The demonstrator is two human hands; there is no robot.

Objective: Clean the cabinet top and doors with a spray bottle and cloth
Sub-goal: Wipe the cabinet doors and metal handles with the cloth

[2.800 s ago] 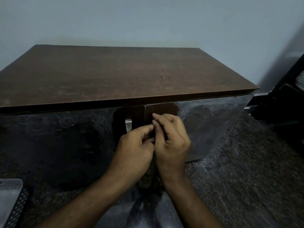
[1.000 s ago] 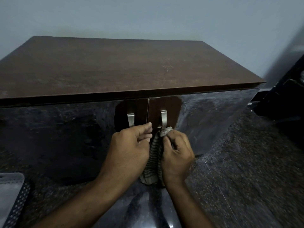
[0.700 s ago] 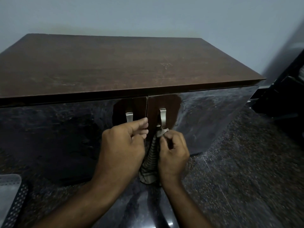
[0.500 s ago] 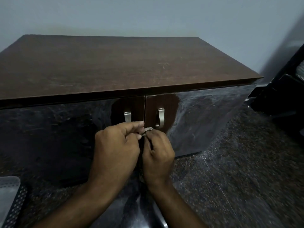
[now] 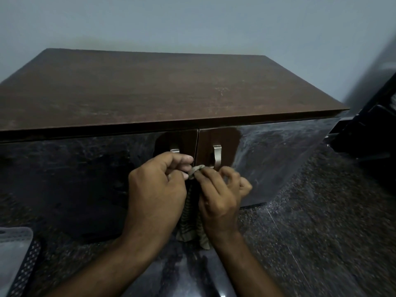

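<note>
A striped cloth (image 5: pixel 191 224) is pinched by both hands just in front of the cabinet doors (image 5: pixel 267 155), hanging between them: the left hand (image 5: pixel 157 194) and right hand (image 5: pixel 220 196) are each closed on its upper edge, near the right door handle (image 5: pixel 217 156). The doors appear to be the step in hand; next, the cloth likely needs gathering and pressing against the glossy door or handle. Beyond lies the cabinet top (image 5: pixel 160 88). No spray bottle is visible.
</note>
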